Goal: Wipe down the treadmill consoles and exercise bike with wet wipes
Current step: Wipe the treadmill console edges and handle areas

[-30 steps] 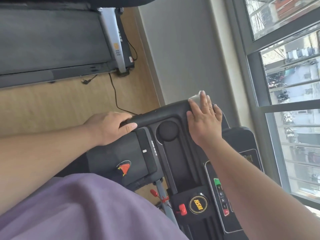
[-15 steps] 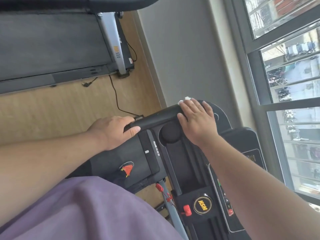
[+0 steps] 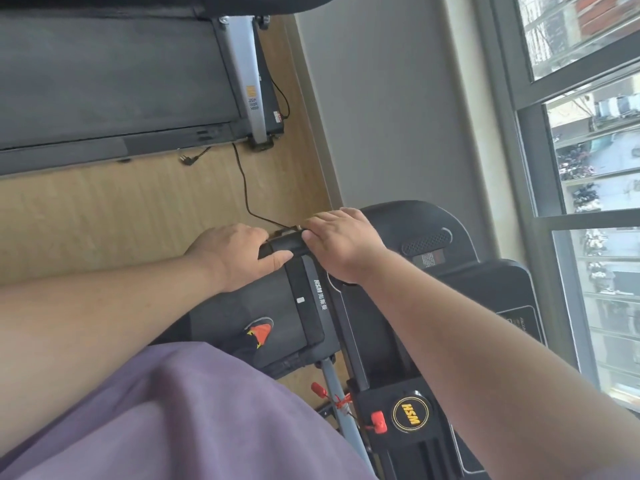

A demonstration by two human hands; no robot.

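Console [image 3: 433, 341], black and tilted across the view, carries a round yellow HSM badge [image 3: 411, 414] with a red safety key [image 3: 378, 421] just beside it. A black handrail [image 3: 284, 244] juts from the console's upper end out over the wooden floor [image 3: 121, 216]. The left hand [image 3: 232, 254] grips the handrail's far end, fingers curled over it and thumb laid along its near side. The right hand [image 3: 341, 242] lies palm-down on the handrail just beside the left, fingers bent over the far edge; whether it holds a wipe cannot be told, since nothing shows under it. Below the handrail, the belt [image 3: 249, 306] shows a dark shoe with an orange toe [image 3: 259, 332]. A second treadmill [image 3: 104, 81] sits well apart from the console across the floor, its cord [image 3: 244, 181] trailing toward the handrail. A window [image 3: 588, 168] stands beyond the console. A purple shirt [image 3: 156, 420] fills the near corner.
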